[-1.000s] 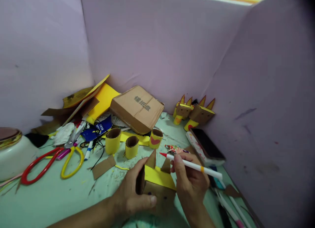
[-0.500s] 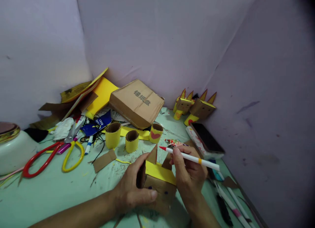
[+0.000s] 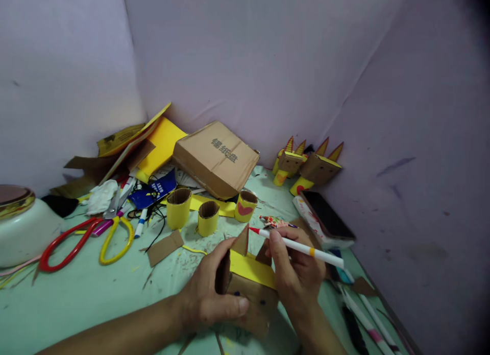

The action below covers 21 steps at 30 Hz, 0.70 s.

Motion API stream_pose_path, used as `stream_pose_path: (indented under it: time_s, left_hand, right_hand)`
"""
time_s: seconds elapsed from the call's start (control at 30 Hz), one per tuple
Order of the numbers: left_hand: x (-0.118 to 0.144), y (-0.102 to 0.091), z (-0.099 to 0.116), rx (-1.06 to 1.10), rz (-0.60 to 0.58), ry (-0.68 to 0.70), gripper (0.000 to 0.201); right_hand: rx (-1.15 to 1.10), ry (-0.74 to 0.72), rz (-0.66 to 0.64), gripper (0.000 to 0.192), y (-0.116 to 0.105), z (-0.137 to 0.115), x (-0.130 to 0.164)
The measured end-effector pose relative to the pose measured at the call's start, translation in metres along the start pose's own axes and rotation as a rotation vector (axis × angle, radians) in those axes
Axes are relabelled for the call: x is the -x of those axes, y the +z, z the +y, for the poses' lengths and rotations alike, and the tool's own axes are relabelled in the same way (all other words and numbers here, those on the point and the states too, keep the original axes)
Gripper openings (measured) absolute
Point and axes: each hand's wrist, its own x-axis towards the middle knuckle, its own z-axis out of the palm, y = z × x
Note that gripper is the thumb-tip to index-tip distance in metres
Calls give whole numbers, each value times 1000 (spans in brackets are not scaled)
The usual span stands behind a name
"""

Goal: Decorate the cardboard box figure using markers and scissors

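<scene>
Left hand [image 3: 209,299] clamps the cardboard box [image 3: 248,293] on the table [image 3: 76,304]; right hand [image 3: 296,276] pinches the red marker [image 3: 296,246], whose tip, I judge, needs a steadied box and light strokes at the ear [image 3: 242,241].

Light was dim and soft, apparently from above, with no glare. Shadows were faint under the hands [image 3: 245,288]. The right edge and top corner darkened to black. Walls bowed from lens distortion; near objects looked slightly soft.
</scene>
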Motion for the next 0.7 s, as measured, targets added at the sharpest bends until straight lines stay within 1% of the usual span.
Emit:
stream_pose_path:
  time_s: [0.1, 0.27, 0.47, 0.53, 0.7]
  left_hand:
    - [0, 0, -1, -6, 1, 16, 75]
    - [1, -2, -2, -38, 2, 13, 74]
    - [1, -1, 0, -35, 8, 11, 74]
    - [1, -1, 0, -21, 8, 8, 73]
    - [0, -1, 0, -17, 1, 12, 74]
  right_hand:
    - [14, 6, -4, 16, -1, 1, 1]
    - [11, -28, 54, 13, -1, 1, 2]
    - [24, 6, -4, 17, 1, 0, 0]
    - [32, -6, -6, 17, 0, -1, 0]
    - [-25, -27, 49, 15, -3, -5, 0]
